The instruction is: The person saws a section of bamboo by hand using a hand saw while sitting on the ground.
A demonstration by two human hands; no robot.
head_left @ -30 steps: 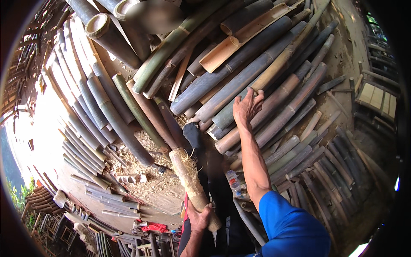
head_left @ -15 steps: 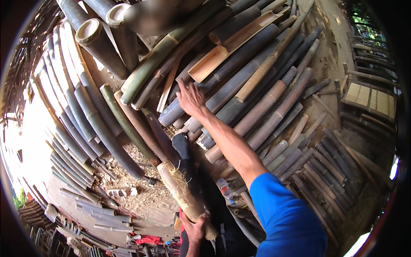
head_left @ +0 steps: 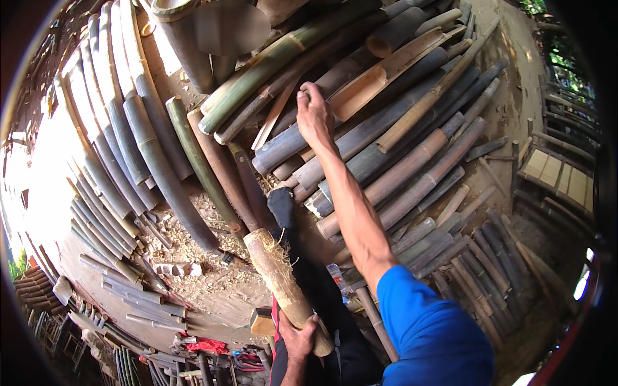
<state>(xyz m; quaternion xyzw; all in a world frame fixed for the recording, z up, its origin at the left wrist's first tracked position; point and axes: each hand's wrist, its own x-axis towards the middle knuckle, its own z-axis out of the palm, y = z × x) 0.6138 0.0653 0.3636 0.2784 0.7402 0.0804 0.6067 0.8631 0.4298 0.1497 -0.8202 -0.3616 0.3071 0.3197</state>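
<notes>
My left hand (head_left: 300, 335) grips the lower end of a short tan bamboo section (head_left: 280, 280), which points up and to the left and has a frayed, fibrous top. My right arm stretches far out over a heap of dark and green bamboo poles (head_left: 412, 154). My right hand (head_left: 315, 119) has its fingers curled on the upper end of a thin pale bamboo slat (head_left: 273, 120) lying on the heap, next to a split half-culm (head_left: 370, 80) with a pale hollow inside. My leg in black trousers (head_left: 302, 257) lies beside the held section.
Long grey-green poles (head_left: 122, 148) fan out on the left. Shavings (head_left: 206, 257) cover the ground by them. A wooden block (head_left: 261, 320), a red cloth (head_left: 206, 344) and a plastic bottle (head_left: 335, 276) lie near my legs. A slatted wooden frame (head_left: 557, 174) stands at the right.
My right hand has swept left and farther across the heap, from lying open on dark poles to closing on the pale slat. My left hand keeps the short section.
</notes>
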